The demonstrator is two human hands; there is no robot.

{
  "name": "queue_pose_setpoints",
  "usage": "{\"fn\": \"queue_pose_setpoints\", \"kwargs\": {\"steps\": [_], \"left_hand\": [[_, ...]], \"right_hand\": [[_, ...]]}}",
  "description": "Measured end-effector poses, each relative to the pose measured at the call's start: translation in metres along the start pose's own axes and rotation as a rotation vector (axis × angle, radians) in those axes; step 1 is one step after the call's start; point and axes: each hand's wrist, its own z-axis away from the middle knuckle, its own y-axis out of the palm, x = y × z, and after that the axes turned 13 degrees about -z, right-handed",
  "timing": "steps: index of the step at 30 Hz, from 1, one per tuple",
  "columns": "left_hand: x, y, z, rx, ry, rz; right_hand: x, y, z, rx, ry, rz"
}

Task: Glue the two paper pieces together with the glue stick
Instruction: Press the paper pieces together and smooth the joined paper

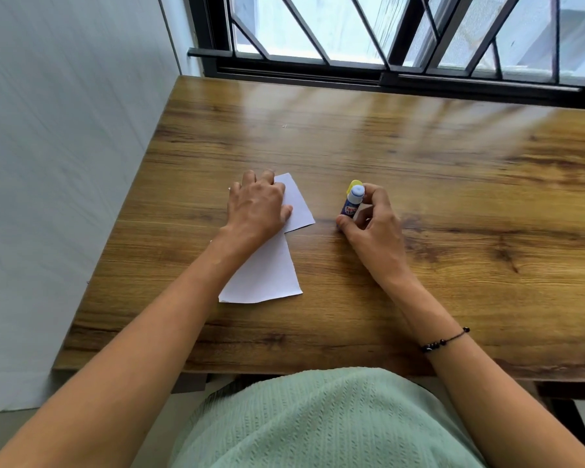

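Head view first: what does the left hand do?
— The left hand (257,204) lies flat, palm down and fingers spread, pressing on the far paper (298,206). It grips nothing; it only rests on the sheet.

— And the papers?
— Two white pieces lie on the table (453,163), left of centre. The far paper angles toward the right; the near paper (264,275) runs from under the left wrist toward the person. They meet or overlap beneath the hand, though the hand hides exactly how.

— The right hand?
— The right hand (368,219) is closed around the glue stick (351,204), thumb on the near side and fingers on the right, holding it close to upright with its base at the table. The stick stands just right of the far paper, apart from it. Its pale top is bare. Something yellow (354,184) shows just behind it, perhaps the cap.

— Anything else?
— A bracelet (444,341) circles the right wrist, and a window (385,35) runs along the table's far edge.
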Motion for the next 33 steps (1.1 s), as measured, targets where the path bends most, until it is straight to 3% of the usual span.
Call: {"fn": "queue_pose_setpoints", "kwargs": {"steps": [9, 16, 24, 33], "left_hand": [[0.013, -0.007, -0.003, 0.053, 0.036, 0.109], [0.031, -0.001, 0.008, 0.046, 0.069, 0.198], [0.039, 0.000, 0.027, 0.046, 0.065, 0.144], [0.049, 0.002, 0.044, -0.011, 0.064, 0.203]], "right_hand": [[0.016, -0.014, 0.035, -0.110, 0.035, -0.107], [0.038, 0.018, 0.044, 0.250, -0.029, 0.086], [0.038, 0.067, 0.009, 0.454, 0.002, 0.368], [0.052, 0.042, 0.022, 0.411, 0.032, 0.252]]}}
